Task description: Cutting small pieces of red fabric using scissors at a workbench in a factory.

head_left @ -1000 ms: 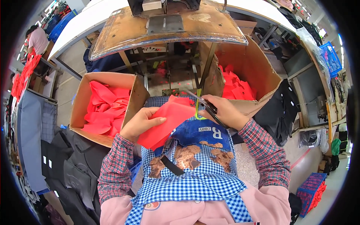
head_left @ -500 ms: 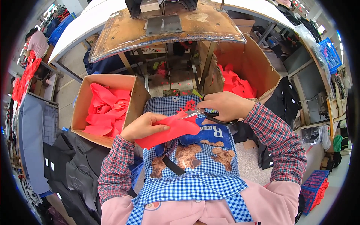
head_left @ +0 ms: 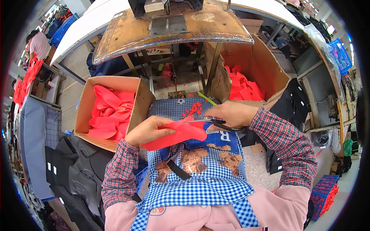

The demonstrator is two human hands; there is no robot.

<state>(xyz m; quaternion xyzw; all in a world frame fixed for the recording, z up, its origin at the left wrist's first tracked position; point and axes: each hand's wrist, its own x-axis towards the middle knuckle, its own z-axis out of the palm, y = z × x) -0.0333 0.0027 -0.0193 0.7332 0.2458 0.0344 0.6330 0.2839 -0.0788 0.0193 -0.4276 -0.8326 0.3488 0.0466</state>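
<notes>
Between the thumb and fingers of my left hand (head_left: 148,132) is a piece of red fabric (head_left: 183,133), stretched out to the right over my lap. My right hand (head_left: 231,114) grips black-handled scissors (head_left: 223,124), whose metal blades lie along the fabric's upper edge. A thin yellow-green strip (head_left: 207,98) sticks up beside the right fingers. Small red scraps (head_left: 194,109) lie on the blue checked apron (head_left: 200,188) over my lap, just beyond the blades.
A cardboard box (head_left: 142,104) of red pieces stands on the left, and a larger box (head_left: 266,54) with more stands on the right. Ahead is a worn wooden worktable (head_left: 208,29). Dark fabric pieces (head_left: 83,173) lie at the left; a blue crate (head_left: 323,194) sits far right.
My right hand has turned slightly, and the scissors' blades now lie flatter at the fabric's upper edge. More of the yellow-green strip shows. My left hand keeps its hold.
</notes>
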